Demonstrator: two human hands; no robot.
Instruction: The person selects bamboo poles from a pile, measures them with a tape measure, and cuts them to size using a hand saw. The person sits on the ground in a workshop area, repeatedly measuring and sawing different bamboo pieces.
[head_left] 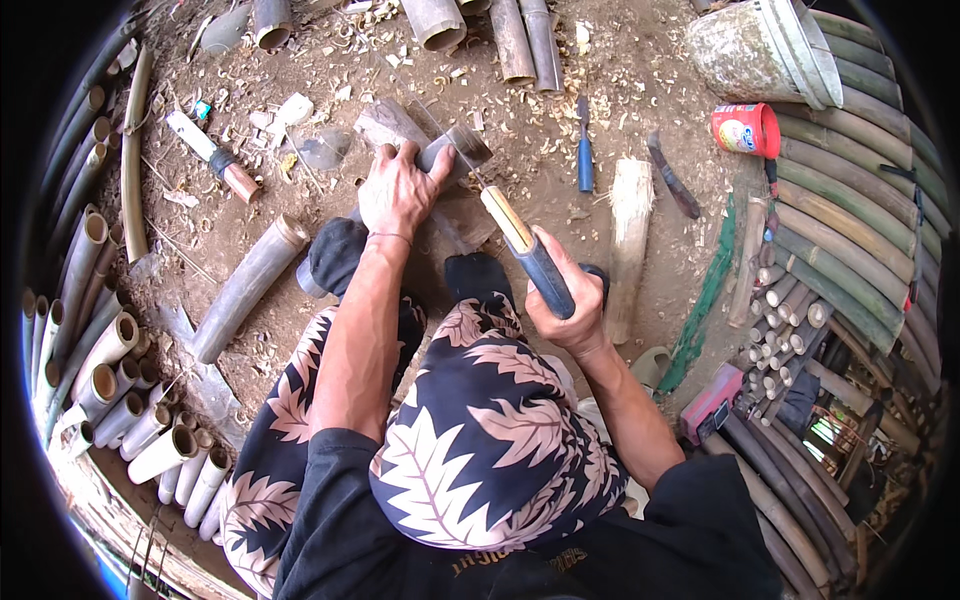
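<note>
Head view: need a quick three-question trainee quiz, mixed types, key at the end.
1. True or false: the right hand holds the thin-bladed tool.
2. Which is nearest the red tub: (a) the blue-handled tool, (b) the whitish bucket, (c) the pink box?
3. Short answer: what does the left hand rest on?

Key: 1. True. 2. b. 3. A bamboo tube.

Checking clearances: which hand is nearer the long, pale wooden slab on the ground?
Right. The right hand is just left of the pale wooden slab; the left hand is much farther left.
</note>
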